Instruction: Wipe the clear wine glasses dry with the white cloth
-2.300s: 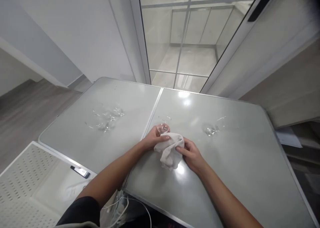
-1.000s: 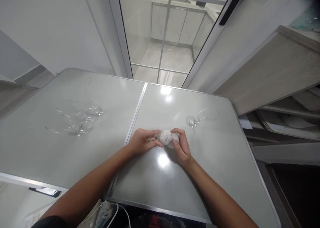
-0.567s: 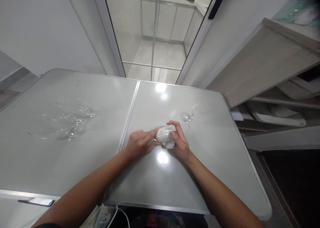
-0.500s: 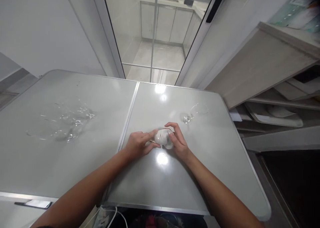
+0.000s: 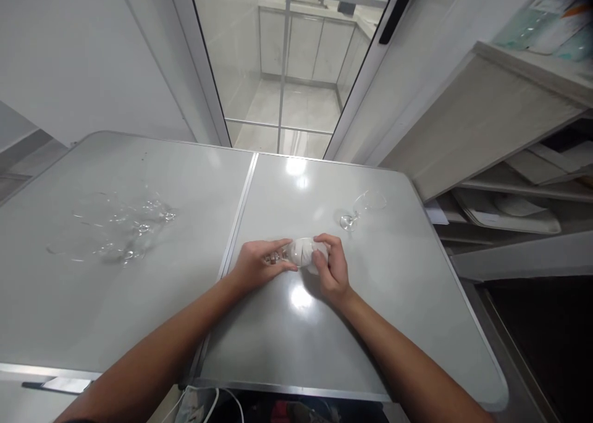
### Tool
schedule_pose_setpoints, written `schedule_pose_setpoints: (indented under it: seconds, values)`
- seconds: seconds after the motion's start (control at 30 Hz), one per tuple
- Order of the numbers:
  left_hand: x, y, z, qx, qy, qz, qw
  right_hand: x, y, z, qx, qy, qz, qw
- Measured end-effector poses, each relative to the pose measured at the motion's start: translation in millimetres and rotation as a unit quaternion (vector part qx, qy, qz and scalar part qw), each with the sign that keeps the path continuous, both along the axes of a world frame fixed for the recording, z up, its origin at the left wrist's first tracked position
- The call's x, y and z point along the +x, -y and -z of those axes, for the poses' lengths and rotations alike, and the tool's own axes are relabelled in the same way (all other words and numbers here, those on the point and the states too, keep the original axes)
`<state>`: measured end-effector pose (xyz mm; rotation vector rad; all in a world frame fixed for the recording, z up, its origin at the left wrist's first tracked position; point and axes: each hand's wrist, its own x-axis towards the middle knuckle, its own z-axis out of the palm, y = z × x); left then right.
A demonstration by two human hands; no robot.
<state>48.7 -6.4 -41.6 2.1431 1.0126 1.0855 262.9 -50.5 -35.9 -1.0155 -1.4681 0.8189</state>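
Lying sideways above the table, a clear stemmed glass (image 5: 291, 252) is gripped by my left hand (image 5: 256, 263), with thumb and fingers around its stem end and lower bowl. A white wad of cloth or tissue (image 5: 306, 251) shows inside the bowl and at its mouth. My right hand (image 5: 334, 270) is closed at the mouth end, thumb and fingers pinching the white wad. To the right, another stemmed glass (image 5: 368, 202) lies on its side on the table. Several more clear stemmed glasses (image 5: 141, 227) lie in a group on the left half.
The pale grey table (image 5: 393, 324) has a metal seam (image 5: 241, 207) across it. A glazed door (image 5: 301, 102) with a black handle (image 5: 393, 9) stands beyond. Shelving (image 5: 445, 114) stands at the right. A dark-edged flat object (image 5: 60, 384) and white cables (image 5: 210, 404) are near the front.
My right hand has turned and closed more around the mouth end of the glass. The glass has tilted a little, showing more of its stem end by my left hand.
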Motion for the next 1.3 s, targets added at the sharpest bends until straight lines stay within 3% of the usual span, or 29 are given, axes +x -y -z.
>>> schedule_pose_setpoints:
  seconds: [0.07, 0.17, 0.27, 0.37, 0.63, 0.83, 0.97, 1.3]
  values:
    - [0.0, -0.6, 5.6, 0.071, -0.036, -0.034, 0.996, -4.5, 0.4, -5.8, -0.111, -0.066, -0.017, 0.991]
    - [-1.0, -0.9, 9.1, 0.142, -0.065, -0.046, 0.987, -3.4, -2.0, -12.0, -0.144, -0.088, -0.084, 0.982]
    - [-3.3, -0.3, 7.7, 0.157, -0.056, -0.024, 0.986, 4.0, -4.9, -11.7, -0.104, -0.034, -0.131, 0.985]
    - [-4.7, -0.2, 5.4, 0.135, -0.043, 0.001, 0.990, 9.3, -6.7, -6.9, -0.058, 0.025, -0.124, 0.990]
    - [-2.2, -2.1, 2.7, 0.096, -0.023, -0.005, 0.995, 8.1, -7.8, 6.8, 0.127, 0.112, 0.034, 0.985]
    - [-4.5, -2.7, 5.0, 0.120, -0.049, -0.021, 0.991, 13.4, -10.0, 1.0, -0.033, 0.057, -0.069, 0.995]
    - [-4.3, -2.7, 5.4, 0.120, -0.054, -0.017, 0.991, 17.0, -15.3, -4.1, -0.057, 0.030, -0.096, 0.993]
    - [-2.8, -2.0, 6.5, 0.111, -0.059, -0.015, 0.992, 18.5, -20.5, -2.4, -0.077, 0.007, -0.082, 0.994]
